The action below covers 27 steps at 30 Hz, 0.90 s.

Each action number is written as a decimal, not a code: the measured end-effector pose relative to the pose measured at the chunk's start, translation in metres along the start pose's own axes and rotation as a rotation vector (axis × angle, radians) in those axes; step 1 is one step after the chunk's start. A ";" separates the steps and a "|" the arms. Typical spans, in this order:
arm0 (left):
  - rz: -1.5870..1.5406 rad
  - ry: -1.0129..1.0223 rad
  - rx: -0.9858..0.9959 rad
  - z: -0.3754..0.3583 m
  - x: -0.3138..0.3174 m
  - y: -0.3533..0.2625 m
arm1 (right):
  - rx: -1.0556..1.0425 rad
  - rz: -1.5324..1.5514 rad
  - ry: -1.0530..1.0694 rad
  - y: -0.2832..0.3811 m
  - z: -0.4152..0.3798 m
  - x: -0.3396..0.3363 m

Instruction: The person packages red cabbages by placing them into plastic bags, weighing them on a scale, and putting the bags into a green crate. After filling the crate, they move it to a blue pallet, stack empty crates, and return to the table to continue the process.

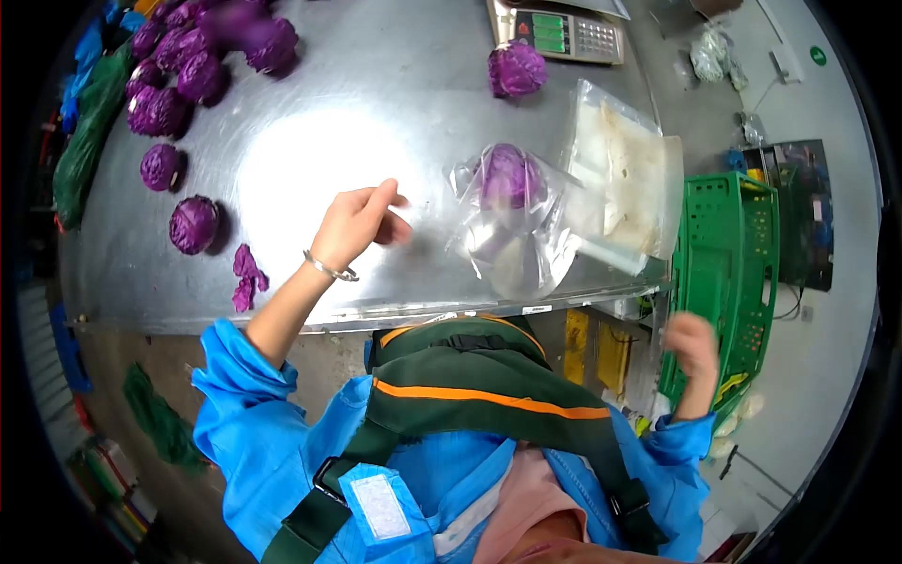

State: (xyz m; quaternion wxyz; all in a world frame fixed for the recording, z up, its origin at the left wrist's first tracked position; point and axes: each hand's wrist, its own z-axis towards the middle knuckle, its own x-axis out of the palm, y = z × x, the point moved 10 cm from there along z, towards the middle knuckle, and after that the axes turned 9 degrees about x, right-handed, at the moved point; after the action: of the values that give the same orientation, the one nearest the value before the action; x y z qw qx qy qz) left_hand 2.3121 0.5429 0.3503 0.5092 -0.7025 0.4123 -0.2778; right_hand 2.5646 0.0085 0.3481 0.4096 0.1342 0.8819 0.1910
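Note:
Above the metal table [310,254], my left hand [360,226] is open with fingers bent and apart, holding nothing I can see. To its right, a red cabbage [508,177] sits inside a clear plastic bag [521,263] on the tabletop. My right hand [692,346] is off the table's front right corner, beside a green crate [719,273]; motion smears its fingers. A stack of clear bags [620,179] lies between the bagged cabbage and the crate. Left of my left hand are torn purple leaves [246,278] and a loose red cabbage [194,225].
Several red cabbages [202,77] are heaped at the back left. Another red cabbage [516,70] rests against a digital scale [564,34] at the back. Green netting [89,141] hangs along the left edge, and more green netting [160,418] lies on the floor.

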 end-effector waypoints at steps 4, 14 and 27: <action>0.676 -0.129 0.738 -0.008 0.027 -0.019 | 0.040 0.045 0.208 0.064 -0.012 0.081; -0.272 -0.331 0.632 0.041 0.068 -0.019 | -0.626 1.092 -0.049 0.284 0.058 0.103; 0.031 -0.409 0.639 -0.033 0.010 0.007 | -0.668 0.814 -0.180 0.264 0.007 0.159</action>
State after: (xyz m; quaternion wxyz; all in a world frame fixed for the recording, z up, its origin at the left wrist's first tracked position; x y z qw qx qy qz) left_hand 2.2883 0.5172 0.3541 0.7785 -0.5428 0.2054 -0.2388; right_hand 2.4913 0.3074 0.3553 0.3968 0.3437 0.6110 0.5925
